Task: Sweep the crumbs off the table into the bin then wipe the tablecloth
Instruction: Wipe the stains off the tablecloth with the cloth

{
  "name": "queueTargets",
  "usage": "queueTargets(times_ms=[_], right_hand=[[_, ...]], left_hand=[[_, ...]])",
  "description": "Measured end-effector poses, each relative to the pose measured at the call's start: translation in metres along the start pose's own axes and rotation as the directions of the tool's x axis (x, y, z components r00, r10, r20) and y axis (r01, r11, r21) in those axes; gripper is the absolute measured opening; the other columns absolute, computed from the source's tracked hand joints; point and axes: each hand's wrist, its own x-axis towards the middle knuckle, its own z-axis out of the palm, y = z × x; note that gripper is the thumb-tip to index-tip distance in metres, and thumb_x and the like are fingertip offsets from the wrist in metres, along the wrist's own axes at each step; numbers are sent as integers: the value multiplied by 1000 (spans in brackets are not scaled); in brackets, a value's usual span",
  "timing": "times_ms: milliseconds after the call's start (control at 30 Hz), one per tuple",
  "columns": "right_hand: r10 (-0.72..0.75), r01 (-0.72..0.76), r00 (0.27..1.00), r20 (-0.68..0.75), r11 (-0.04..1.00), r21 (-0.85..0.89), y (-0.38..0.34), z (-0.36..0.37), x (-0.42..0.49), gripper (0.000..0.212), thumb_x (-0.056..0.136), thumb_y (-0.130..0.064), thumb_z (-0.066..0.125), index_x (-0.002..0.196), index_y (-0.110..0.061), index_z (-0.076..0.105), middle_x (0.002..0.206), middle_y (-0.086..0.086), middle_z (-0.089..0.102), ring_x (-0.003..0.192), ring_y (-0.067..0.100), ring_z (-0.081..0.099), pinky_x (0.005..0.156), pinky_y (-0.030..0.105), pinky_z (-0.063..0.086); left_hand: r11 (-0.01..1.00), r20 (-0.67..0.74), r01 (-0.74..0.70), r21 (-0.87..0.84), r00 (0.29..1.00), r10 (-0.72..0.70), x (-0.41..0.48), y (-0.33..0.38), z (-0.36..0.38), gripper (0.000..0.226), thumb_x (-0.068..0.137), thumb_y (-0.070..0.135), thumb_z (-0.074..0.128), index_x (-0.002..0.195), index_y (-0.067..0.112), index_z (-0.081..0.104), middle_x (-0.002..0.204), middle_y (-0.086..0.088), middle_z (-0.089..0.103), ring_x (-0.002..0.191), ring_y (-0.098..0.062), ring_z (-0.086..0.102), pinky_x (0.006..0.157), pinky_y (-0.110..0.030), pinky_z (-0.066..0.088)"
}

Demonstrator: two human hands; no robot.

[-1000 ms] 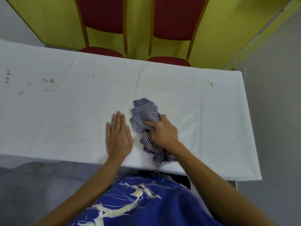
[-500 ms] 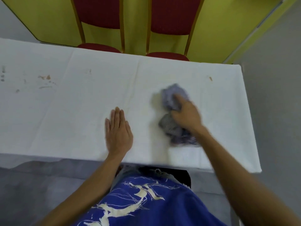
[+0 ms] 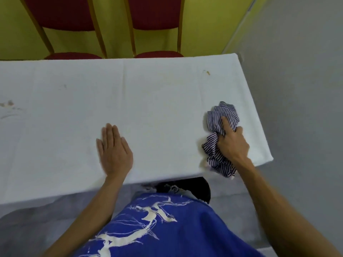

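**crumbwatch:** ok so where's the rag sitting compared to the hand that's got it?

**tabletop_tom:** The striped rag (image 3: 216, 125) is bunched up on the tablecloth (image 3: 157, 101), close to its near right corner. The right hand (image 3: 233, 143) is on top, on the near side of the bundle. Its index finger is laid straight across the top of the bunch, and the other fingers are curled in and gripping the fabric. One wad sticks out past the fingertip towards the tablecloth's far edge. Another spills out on the thumb side, and the tail end droops just over the near edge.

**crumbwatch:** and the other hand?

**tabletop_tom:** The left hand (image 3: 114, 151) is flat, palm down, with the fingers straight and together. It's pressed on the tablecloth by the near edge, roughly mid-width, well apart from the rag and holding nothing.

**crumbwatch:** head count?

**tabletop_tom:** One rag, two hands, one tablecloth. There's one small brown crumb (image 3: 208, 72) near the tablecloth's far right corner. A few brownish marks (image 3: 9, 103) sit at its left edge. They're too blurry to say if they're crumbs or stains, maybe two or three of them. Two red chairs, one (image 3: 61, 13) beside the other (image 3: 156, 13), stand just behind the far edge. One blue shirt (image 3: 167, 229) with a white print shows below the near edge.
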Motion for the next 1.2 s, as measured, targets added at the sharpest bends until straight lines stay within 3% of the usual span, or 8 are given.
queueTargets(times_ms=[100,167,300,433,767,967,1100,1200], right_hand=[[217,-217,976,10,976,22,52,-25,10,66,95,-36,46,153,-46,17,150,25,31,124,48,49,106,56,43],[201,-201,979,1,976,83,36,-26,6,68,96,-36,50,156,-39,17,153,25,28,131,47,44,108,54,40],[-142,138,990,2,961,238,-78,18,-51,74,97,-42,51,159,-31,12,142,21,38,120,41,49,98,49,49],[-461,459,887,28,887,61,-133,74,-111,71,94,-33,50,158,-26,20,133,23,43,104,39,49,82,50,51],[45,-52,969,-241,998,-23,77,20,-47,70,81,-13,59,149,-24,45,119,30,48,100,47,52,81,52,53],[107,-102,987,-116,993,55,75,-9,-28,57,94,-19,47,150,-25,39,127,27,43,118,47,46,102,50,44],[-143,186,973,-183,951,246,-38,0,-42,53,92,-19,43,144,-18,50,116,27,51,103,43,54,92,42,48],[-397,422,904,-157,888,183,-123,38,-69,54,91,-23,47,145,-17,48,121,28,52,104,43,51,85,47,52]], left_hand=[[999,41,22,-36,999,-20,0,4,0,55,104,25,24,155,3,24,165,-10,15,154,-25,9,124,-48,4],[995,62,75,-61,996,-71,3,8,-3,53,104,17,30,154,1,24,165,-12,13,154,-27,6,124,-50,3],[986,81,71,-153,995,-59,7,47,-6,57,100,10,35,155,2,22,166,-14,10,154,-27,2,124,-50,-2],[974,105,-56,-217,991,81,-6,72,5,67,94,13,40,157,10,19,166,-9,13,154,-22,3,124,-45,-2],[969,70,-239,-58,967,243,-11,53,18,56,103,29,29,153,6,31,164,-8,22,153,-22,16,123,-45,10],[969,62,-242,-47,968,244,-10,49,14,58,103,32,24,153,5,31,164,-9,22,153,-22,16,124,-46,10],[968,51,-241,-67,968,245,-10,52,13,58,103,32,23,153,4,31,164,-10,22,153,-23,17,124,-47,12],[955,69,-288,-70,954,293,-6,41,10,68,96,41,38,153,5,30,161,-15,27,152,-28,18,124,-46,7]])
